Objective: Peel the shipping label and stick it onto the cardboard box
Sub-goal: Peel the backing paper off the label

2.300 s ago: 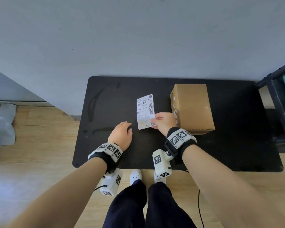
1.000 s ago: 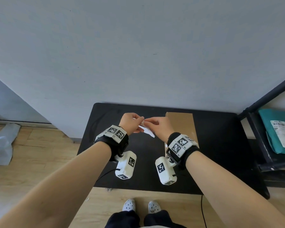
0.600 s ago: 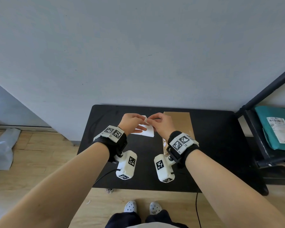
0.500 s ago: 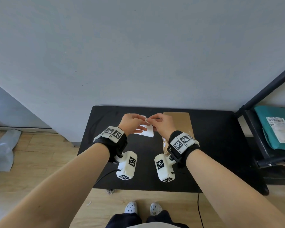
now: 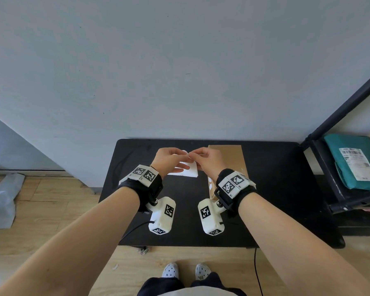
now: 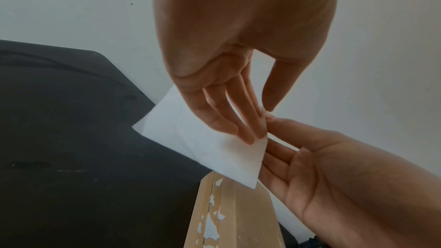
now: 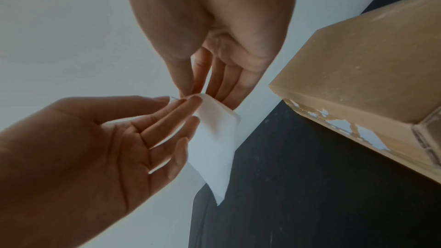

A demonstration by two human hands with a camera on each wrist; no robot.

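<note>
I hold the white shipping label [image 5: 190, 171] above the black table [image 5: 276, 189], blank side toward me. My left hand [image 5: 185, 155] and right hand [image 5: 193, 155] meet at its top corner, and both pinch it there. In the left wrist view the left hand [image 6: 260, 122] has its thumb and fingers on the label [image 6: 190, 139]. The right hand's fingertips [image 6: 272, 120] touch the same corner. In the right wrist view the right hand [image 7: 198, 93] pinches the label [image 7: 214, 142]. The cardboard box [image 5: 226, 159] stands on the table just right of my hands, with torn white patches on its side [image 7: 367, 137].
A black shelf frame [image 5: 329, 184] stands at the right and holds a teal parcel [image 5: 355, 161] with a printed label. A grey bag [image 5: 2, 195] lies on the wooden floor at the left. The grey wall is close behind the table.
My right hand lifted the label off the table and my left hand came up to pinch the same corner. In the last half second both hands stayed almost still.
</note>
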